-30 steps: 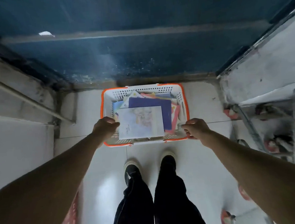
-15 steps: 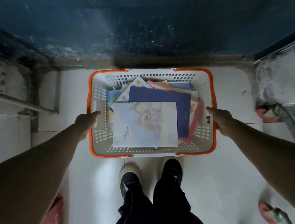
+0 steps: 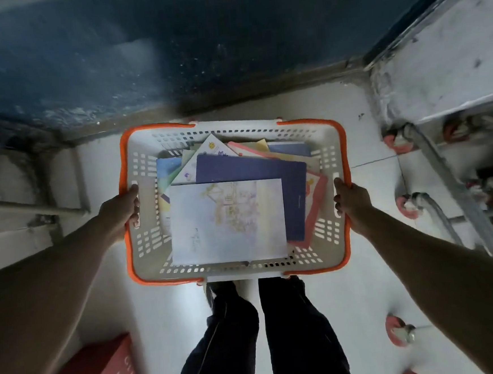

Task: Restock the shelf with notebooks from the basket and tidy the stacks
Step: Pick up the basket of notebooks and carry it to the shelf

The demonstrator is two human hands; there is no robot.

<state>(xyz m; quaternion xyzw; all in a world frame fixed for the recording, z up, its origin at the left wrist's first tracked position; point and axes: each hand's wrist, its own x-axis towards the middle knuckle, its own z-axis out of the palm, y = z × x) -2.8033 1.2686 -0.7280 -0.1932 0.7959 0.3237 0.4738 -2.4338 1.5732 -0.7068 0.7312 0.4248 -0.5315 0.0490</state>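
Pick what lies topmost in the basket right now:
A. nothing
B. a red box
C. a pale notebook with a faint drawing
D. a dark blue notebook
C: the pale illustrated notebook overlaps the dark blue notebook inside the basket.

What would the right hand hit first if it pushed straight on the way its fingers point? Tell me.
The right hand grips the basket at its side rim, fingers pointing inward. Going on, it would probably meet the red-edged notebook first, though depth is unclear.
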